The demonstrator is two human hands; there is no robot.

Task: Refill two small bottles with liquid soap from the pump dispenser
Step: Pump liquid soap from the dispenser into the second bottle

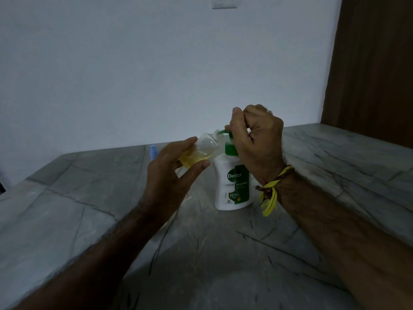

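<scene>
A white Dettol pump dispenser (232, 182) with a green pump head stands upright on the grey marble counter (223, 253). My left hand (169, 173) holds a small clear bottle (202, 151), tilted, its open mouth against the green spout; yellowish soap lies pooled in its lower part. My right hand (257, 137) rests on top of the pump head with fingers curled, the thumb side over the spout. A yellow thread band circles that wrist. A second small bottle does not show clearly.
A small pale blue object (153, 151) stands on the counter behind my left hand, partly hidden. The white wall rises right behind the counter, and a brown wooden panel (368, 63) closes off the far right.
</scene>
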